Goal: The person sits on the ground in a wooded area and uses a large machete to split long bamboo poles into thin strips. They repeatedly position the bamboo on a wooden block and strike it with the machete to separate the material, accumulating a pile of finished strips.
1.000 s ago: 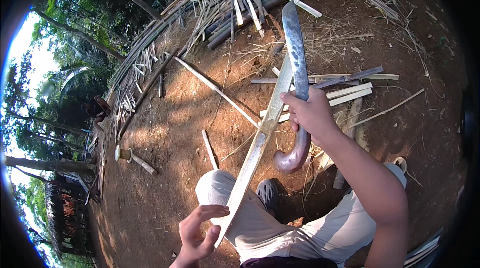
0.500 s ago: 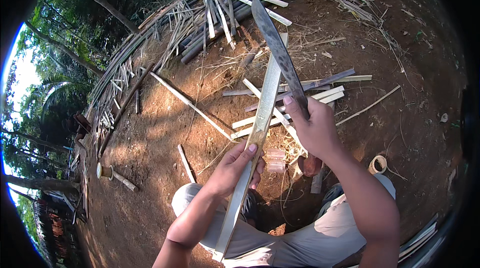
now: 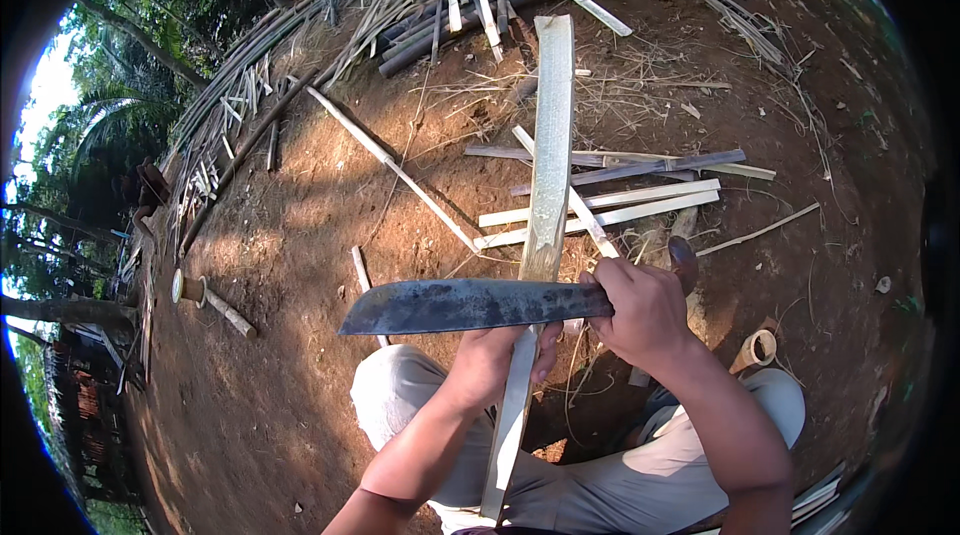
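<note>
A long split bamboo strip (image 3: 552, 145), pale inner face up, runs from my lap out over the ground. My left hand (image 3: 482, 370) grips it around the middle; the blade hides part of the fingers. In my right hand (image 3: 645, 315) is a machete (image 3: 460, 305) with a dark, blotchy blade and a reddish-brown handle end showing past the fist. The blade lies crosswise over the strip, its tip toward the left, just beyond my left hand. Whether it touches the strip I cannot tell.
Several split bamboo pieces (image 3: 640, 207) lie crossed on the dirt ahead. A large heap of bamboo poles (image 3: 430, 50) and slats spreads behind them. A short bamboo tube (image 3: 760, 347) is by my right knee; another bamboo piece (image 3: 188, 287) lies at left.
The machete has swung from pointing away, upright beside the strip, to lying crosswise over it. The strip's far end has tilted more upright. Both hands keep their grips.
</note>
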Demonstrator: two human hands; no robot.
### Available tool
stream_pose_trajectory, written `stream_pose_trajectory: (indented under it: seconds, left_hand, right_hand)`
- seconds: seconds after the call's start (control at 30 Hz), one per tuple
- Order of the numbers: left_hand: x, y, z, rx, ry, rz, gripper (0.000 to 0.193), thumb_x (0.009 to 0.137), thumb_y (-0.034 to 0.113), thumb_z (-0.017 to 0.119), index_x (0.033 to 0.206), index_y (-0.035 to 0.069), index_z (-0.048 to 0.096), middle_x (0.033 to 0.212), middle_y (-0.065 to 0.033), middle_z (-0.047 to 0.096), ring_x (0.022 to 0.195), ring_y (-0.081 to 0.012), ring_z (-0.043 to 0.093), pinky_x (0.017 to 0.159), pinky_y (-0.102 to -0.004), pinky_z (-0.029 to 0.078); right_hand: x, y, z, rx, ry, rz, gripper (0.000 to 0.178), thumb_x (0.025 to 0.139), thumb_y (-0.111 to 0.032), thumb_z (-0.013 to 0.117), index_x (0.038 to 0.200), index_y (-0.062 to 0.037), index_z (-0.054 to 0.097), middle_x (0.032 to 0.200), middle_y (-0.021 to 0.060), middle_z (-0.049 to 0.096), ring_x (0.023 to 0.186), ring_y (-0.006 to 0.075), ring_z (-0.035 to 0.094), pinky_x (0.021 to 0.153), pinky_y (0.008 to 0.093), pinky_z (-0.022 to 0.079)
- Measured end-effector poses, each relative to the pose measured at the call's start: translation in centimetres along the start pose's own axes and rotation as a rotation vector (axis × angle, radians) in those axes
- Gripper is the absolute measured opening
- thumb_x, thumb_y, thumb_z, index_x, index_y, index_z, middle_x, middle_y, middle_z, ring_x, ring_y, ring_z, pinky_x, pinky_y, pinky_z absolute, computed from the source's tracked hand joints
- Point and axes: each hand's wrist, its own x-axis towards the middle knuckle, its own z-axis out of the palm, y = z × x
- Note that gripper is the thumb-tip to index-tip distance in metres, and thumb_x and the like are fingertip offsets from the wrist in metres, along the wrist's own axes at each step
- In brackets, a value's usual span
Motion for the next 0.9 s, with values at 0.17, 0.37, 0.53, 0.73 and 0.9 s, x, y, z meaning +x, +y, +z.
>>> stream_pose_trajectory:
  seconds: [0.17,0.37,0.53,0.73,0.9]
  left_hand:
    - [0.2,-0.3,-0.3,0.061,-0.110,0.083,0.023,0.106,0.024,0.042,0.108,0.003,0.051,0.079,-0.0028,0.049,0.051,-0.0101,0.047,0.047,-0.0233,0.038]
    - [0.9,-0.7,-0.8,0.093,0.006,-0.030,0.020,0.105,0.021,0.041,0.095,0.005,0.048,0.075,-0.0012,0.046,0.052,-0.0086,0.046,0.048,-0.0229,0.037]
    - [2.2,-0.8,-1.4,0.093,0.012,-0.069,0.020,0.105,0.025,0.045,0.103,0.006,0.050,0.076,-0.0015,0.045,0.052,-0.0086,0.044,0.048,-0.0234,0.035]
    - [2.3,0.9,-1.8,-0.006,0.023,-0.025,0.024,0.105,0.028,0.046,0.108,0.005,0.049,0.072,-0.0030,0.045,0.046,-0.0093,0.041,0.045,-0.0223,0.032]
    - [2.2,1.2,-2.9,-0.056,0.025,-0.011,0.023,0.104,0.028,0.047,0.108,0.006,0.049,0.073,-0.0034,0.046,0.046,-0.0098,0.042,0.045,-0.0227,0.034]
  right_hand:
    - [1.2,0.2,0.8,-0.158,0.091,0.006,0.024,0.084,-0.013,0.068,0.066,-0.0066,0.055,0.056,0.0098,0.056,0.049,0.0297,0.059,0.048,0.0402,0.046]
    - [2.6,3.6,2.4,-0.286,0.225,-0.046,0.029,0.084,-0.006,0.065,0.058,-0.0063,0.053,0.053,0.0095,0.054,0.046,0.0287,0.058,0.046,0.0399,0.044]
    - [3.3,5.8,1.9,-0.401,0.213,-0.084,0.027,0.085,-0.009,0.065,0.059,-0.0089,0.055,0.053,0.0071,0.056,0.048,0.0256,0.061,0.051,0.0362,0.048]
    - [4.3,11.0,-2.0,-0.512,0.125,0.256,0.024,0.090,-0.017,0.062,0.069,-0.0060,0.063,0.064,0.0145,0.064,0.059,0.0356,0.065,0.058,0.0448,0.052]
    - [2.7,6.6,-0.2,-0.431,0.073,0.218,0.009,0.083,-0.014,0.066,0.084,-0.0052,0.066,0.069,0.0119,0.066,0.061,0.0331,0.067,0.062,0.0418,0.053]
